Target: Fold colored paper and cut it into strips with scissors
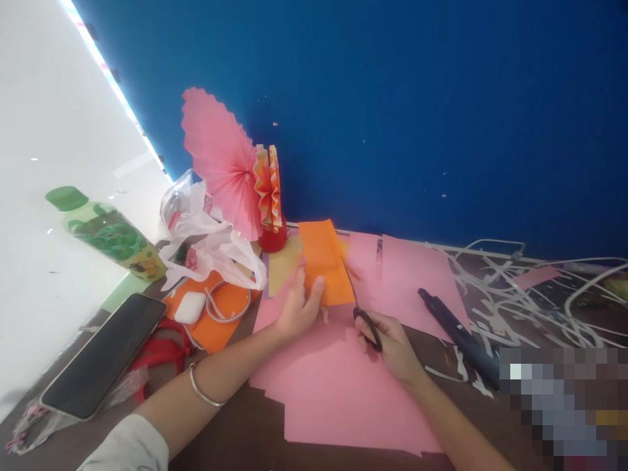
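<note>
My left hand (303, 302) grips a sheet of orange paper (321, 252) by its lower left part, thumb in front, holding it up over pink sheets. In my right hand (387, 343) is a pair of scissors (367, 329) with dark handles. Their blades point up and away from me along the right edge of the orange paper, where a strip seems to stand apart; whether the blades are fully closed is unclear. Under both hands lie large sheets of pink paper (338, 392), with more pink paper (417, 271) behind to the right.
Left stand a green-capped bottle (112, 235), a plastic bag (216, 245), a phone (103, 356) and a white earphone case (190, 307). Pink folded paper fans (228, 170) lean near the blue wall (392, 118). Right are a black rod-shaped device (458, 337) and white paper strips (510, 301).
</note>
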Demonstrator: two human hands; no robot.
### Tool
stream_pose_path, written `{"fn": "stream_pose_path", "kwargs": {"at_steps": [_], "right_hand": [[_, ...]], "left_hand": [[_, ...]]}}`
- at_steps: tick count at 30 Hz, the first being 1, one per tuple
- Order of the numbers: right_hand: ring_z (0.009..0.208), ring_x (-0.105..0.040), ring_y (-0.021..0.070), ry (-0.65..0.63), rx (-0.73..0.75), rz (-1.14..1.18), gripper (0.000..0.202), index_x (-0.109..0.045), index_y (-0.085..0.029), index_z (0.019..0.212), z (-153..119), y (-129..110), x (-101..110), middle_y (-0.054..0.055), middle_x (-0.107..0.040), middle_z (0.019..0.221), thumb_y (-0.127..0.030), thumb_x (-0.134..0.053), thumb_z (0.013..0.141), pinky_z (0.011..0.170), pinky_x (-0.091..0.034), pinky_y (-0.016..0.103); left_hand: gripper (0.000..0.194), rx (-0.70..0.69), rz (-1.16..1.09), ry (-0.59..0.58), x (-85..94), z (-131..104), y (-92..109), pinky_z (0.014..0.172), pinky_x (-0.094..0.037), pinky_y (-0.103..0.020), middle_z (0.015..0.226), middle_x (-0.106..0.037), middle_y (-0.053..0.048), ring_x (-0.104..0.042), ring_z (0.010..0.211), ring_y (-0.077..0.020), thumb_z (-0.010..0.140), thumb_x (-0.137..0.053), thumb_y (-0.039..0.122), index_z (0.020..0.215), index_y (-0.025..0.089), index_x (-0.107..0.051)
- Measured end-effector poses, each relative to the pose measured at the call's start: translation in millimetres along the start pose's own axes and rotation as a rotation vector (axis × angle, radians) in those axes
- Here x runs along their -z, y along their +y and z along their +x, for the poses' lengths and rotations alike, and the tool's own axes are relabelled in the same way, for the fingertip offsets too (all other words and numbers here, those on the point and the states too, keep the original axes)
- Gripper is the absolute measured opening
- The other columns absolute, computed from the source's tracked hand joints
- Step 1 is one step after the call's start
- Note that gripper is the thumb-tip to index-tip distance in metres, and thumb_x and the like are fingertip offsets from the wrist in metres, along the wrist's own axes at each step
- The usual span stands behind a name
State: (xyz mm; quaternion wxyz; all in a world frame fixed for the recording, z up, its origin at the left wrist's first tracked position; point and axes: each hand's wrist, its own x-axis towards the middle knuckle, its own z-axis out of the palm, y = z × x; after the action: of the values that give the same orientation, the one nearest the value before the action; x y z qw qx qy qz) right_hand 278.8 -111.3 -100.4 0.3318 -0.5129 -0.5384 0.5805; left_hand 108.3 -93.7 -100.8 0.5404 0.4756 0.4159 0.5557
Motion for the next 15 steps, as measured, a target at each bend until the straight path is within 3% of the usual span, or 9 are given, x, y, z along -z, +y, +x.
{"fn": "stream_pose_path", "kwargs": {"at_steps": [15], "right_hand": [[0.035,-0.038,0.0072,0.002,0.026,0.018,0.039,-0.049,-0.017,0.058,-0.1,0.9,2.6,-0.003,-0.047,0.042,-0.052,-0.057,0.073,0.033,-0.027,0.02]], "left_hand": [[0.031,0.007,0.023,-0.013,0.5,-1.8,3.0,0.029,-0.038,-0.014,0.062,-0.052,0.007,-0.046,0.03,-0.0041,0.086,-0.04,0.047,0.1,0.02,-0.037]]}}
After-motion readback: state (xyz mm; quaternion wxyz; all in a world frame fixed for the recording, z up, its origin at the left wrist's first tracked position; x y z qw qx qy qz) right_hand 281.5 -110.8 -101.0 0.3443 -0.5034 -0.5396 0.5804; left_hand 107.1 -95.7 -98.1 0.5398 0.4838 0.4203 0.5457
